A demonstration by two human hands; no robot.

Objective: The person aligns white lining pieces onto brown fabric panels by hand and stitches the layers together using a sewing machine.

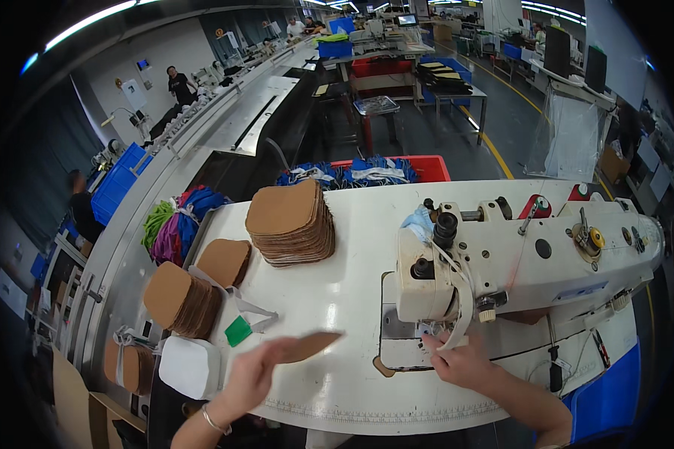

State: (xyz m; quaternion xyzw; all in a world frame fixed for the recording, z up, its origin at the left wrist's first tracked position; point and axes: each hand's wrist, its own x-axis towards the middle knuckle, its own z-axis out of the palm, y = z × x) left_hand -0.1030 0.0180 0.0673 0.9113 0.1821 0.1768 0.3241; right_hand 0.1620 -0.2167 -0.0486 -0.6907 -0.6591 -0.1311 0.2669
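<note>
My left hand [253, 372], with a bracelet at its wrist, grips a thin brown panel [312, 346] by its edge, tilted above the white sewing table [337, 393]. My right hand [460, 364] is at the needle area of the white sewing machine [532, 251], its fingers closed beside the lower end of a white strip [466, 299]. What those fingers hold, if anything, is hidden. Left of the machine rises a tall stack of brown rounded panels [281, 211]. Another brown stack [174, 295] and a white rounded stack [191, 367] stand near my left hand.
A green piece [238, 331] lies by white straps. A tied brown bundle [131, 367] and colourful cloth bundle [183, 221] sit at the left. Behind the table is a red bin [427, 168] with blue bundles. Scissors-like black-handled tools [555, 370] lie right of my right hand.
</note>
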